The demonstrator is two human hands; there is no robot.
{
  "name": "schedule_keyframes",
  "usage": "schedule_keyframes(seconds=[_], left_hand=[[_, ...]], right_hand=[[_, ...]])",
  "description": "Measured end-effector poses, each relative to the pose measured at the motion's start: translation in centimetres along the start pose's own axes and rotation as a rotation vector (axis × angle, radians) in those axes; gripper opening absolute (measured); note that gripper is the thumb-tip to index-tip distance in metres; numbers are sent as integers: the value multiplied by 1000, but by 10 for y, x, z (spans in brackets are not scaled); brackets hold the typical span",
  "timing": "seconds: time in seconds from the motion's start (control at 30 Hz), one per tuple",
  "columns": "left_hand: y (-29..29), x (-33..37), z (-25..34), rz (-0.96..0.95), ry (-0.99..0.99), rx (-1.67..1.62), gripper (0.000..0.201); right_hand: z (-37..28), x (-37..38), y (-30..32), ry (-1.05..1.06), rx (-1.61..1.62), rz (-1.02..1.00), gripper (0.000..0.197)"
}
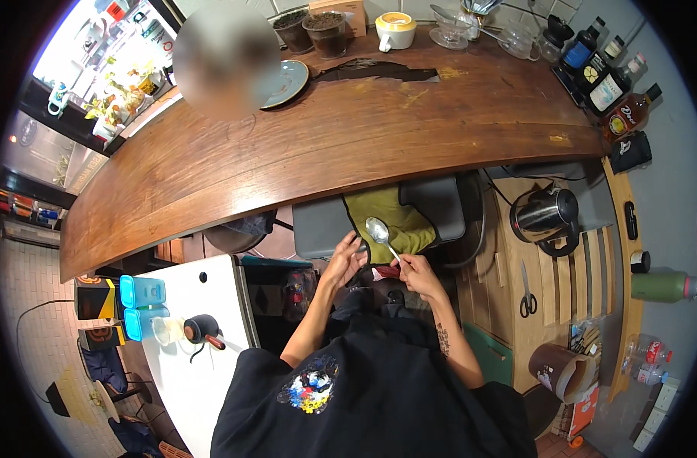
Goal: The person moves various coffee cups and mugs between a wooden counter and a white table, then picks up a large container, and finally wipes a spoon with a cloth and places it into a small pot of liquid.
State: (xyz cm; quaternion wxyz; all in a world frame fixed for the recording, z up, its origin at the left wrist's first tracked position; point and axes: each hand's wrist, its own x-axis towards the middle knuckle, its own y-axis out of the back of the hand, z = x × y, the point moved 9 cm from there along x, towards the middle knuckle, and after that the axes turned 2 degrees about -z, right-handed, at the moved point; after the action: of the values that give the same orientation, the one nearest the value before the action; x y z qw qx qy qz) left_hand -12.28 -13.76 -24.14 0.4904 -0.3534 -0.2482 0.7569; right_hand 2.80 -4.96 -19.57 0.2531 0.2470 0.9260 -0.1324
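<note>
A metal spoon (376,229) is in my right hand (418,276), whose fingers are closed round its handle. The spoon's bowl points up and to the left, in front of a green cloth with a dark border (402,217). My left hand (346,262) is beside the cloth's lower left edge, fingers apart and loosely curled, with nothing visible in it. Whether its fingertips touch the cloth I cannot tell. Behind the cloth is a grey padded surface (318,229) under the counter's edge.
The wooden counter (325,137) curves across ahead, with a plate (287,82), a yellow-and-white cup (395,32) and bottles (611,88). A white table (199,382) with blue containers (144,291) stands left. At right are a kettle (543,217) and scissors (527,294).
</note>
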Motion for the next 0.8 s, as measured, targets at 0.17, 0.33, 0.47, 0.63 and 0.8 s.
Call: schedule_keyframes(seconds=[0.17, 0.33, 0.47, 0.63, 0.8], left_hand=[[-17, -1, 12, -15, 48, -98, 68], [4, 9, 20, 166, -16, 493, 73], [0, 27, 29, 115, -221, 831, 64], [-11, 38, 31, 127, -210, 720, 54], [-19, 43, 41, 137, -159, 1152, 36]], right_hand=[[4, -3, 0, -40, 79, -9, 23], [3, -6, -2, -58, 40, -12, 24], [-8, -5, 0, 104, -234, 89, 20], [-40, -18, -5, 254, -570, 196, 17], [-52, -24, -4, 294, -646, 236, 16]])
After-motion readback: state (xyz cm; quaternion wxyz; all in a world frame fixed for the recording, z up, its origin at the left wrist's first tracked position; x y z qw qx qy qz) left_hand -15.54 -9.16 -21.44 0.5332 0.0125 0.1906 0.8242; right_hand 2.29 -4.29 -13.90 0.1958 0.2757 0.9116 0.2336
